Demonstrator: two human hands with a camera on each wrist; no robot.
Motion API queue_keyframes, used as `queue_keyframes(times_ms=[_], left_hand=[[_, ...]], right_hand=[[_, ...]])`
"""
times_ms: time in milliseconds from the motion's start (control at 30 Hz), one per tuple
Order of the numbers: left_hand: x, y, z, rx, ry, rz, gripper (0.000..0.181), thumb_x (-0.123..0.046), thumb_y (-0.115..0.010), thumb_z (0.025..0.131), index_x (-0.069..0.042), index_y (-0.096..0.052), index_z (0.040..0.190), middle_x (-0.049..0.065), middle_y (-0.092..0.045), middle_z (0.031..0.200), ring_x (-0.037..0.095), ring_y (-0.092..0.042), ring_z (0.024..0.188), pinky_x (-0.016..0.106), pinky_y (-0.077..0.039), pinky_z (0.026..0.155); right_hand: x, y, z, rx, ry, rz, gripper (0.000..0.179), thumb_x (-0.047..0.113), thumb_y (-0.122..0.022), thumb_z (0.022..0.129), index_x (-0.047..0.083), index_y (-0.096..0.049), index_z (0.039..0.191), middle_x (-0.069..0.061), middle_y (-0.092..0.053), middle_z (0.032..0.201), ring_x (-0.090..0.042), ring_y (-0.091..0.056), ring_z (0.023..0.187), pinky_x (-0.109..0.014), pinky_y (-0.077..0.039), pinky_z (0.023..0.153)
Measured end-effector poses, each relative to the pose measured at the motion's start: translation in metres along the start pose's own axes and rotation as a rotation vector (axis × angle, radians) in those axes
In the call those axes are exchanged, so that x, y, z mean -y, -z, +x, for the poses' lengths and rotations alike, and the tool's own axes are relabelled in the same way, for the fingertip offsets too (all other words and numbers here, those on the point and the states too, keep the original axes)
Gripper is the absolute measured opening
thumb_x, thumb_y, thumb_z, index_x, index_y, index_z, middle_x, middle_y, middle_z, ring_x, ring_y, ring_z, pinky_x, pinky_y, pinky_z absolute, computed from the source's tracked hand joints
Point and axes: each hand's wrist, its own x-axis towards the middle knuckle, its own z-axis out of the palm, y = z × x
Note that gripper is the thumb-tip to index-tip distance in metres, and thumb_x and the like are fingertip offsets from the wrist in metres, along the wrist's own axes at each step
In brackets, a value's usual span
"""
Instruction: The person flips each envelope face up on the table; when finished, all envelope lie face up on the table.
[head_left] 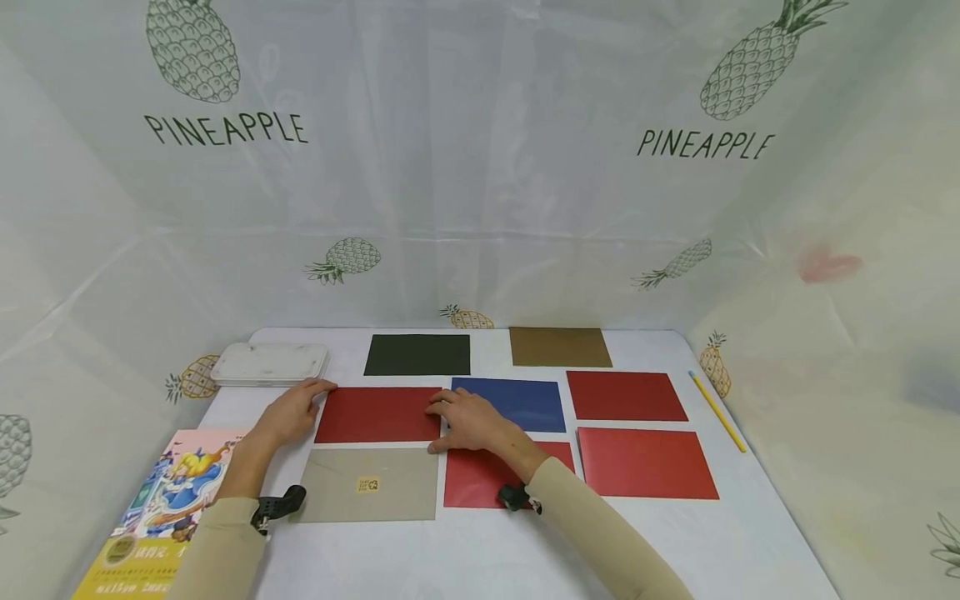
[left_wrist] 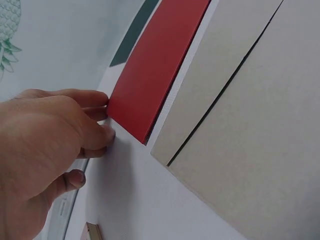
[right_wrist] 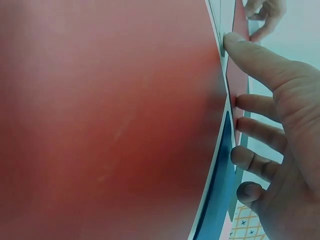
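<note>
A dark red rectangular sheet point(head_left: 378, 414) lies flat on the white table, between my two hands. My left hand point(head_left: 294, 414) touches its left edge with the fingertips, as the left wrist view also shows. At its right edge, my right hand point(head_left: 472, 419) rests with fingers spread, the thumb lower, near the corner of a beige sheet point(head_left: 405, 492) that bears a small yellow label point(head_left: 368, 484). Beneath my right wrist lies a brighter red sheet point(head_left: 472, 483), partly hidden by the forearm. A blue sheet point(head_left: 525, 404) sits just beyond the right hand.
Along the back lie a dark green sheet point(head_left: 417, 355) and a brown sheet point(head_left: 560, 347). Two more red sheets point(head_left: 626, 396) lie at right, beside a yellow pencil point(head_left: 717, 412). A white flat case point(head_left: 270, 363) stands back left; a colourful book point(head_left: 168, 508) lies front left.
</note>
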Motion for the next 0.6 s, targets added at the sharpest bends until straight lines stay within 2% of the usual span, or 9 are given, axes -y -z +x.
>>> queue_keyframes(times_ms=[200, 333, 600], left_hand=[[0.0001, 0.0012, 0.0014, 0.014, 0.032, -0.003, 0.045, 0.004, -0.066, 0.089, -0.003, -0.061, 0.133, 0.02, -0.061, 0.131, 0.041, -0.058, 0.119, 0.06, -0.048, 0.094], [-0.0003, 0.0038, 0.0005, 0.024, 0.031, 0.001, 0.046, 0.003, -0.07, 0.088, -0.003, -0.063, 0.132, 0.018, -0.063, 0.128, 0.037, -0.061, 0.11, 0.057, -0.051, 0.09], [0.0002, 0.0094, -0.0036, 0.046, 0.031, 0.006, 0.046, -0.001, -0.074, 0.086, -0.005, -0.065, 0.131, 0.021, -0.063, 0.128, 0.029, -0.061, 0.095, 0.053, -0.052, 0.084]], right_hand=[[0.0008, -0.0002, 0.0009, -0.003, -0.002, 0.024, 0.069, 0.059, -0.075, 0.081, 0.024, -0.062, 0.139, 0.002, -0.052, 0.144, -0.021, -0.053, 0.126, -0.039, -0.048, 0.102], [0.002, 0.0018, 0.0004, -0.004, 0.005, 0.031, 0.067, 0.058, -0.075, 0.082, 0.023, -0.063, 0.138, 0.002, -0.052, 0.143, -0.021, -0.053, 0.125, -0.038, -0.048, 0.102], [0.0039, 0.004, 0.0004, -0.001, 0.008, 0.018, 0.066, 0.056, -0.073, 0.085, 0.022, -0.062, 0.14, 0.001, -0.052, 0.143, -0.02, -0.054, 0.125, -0.036, -0.049, 0.101]])
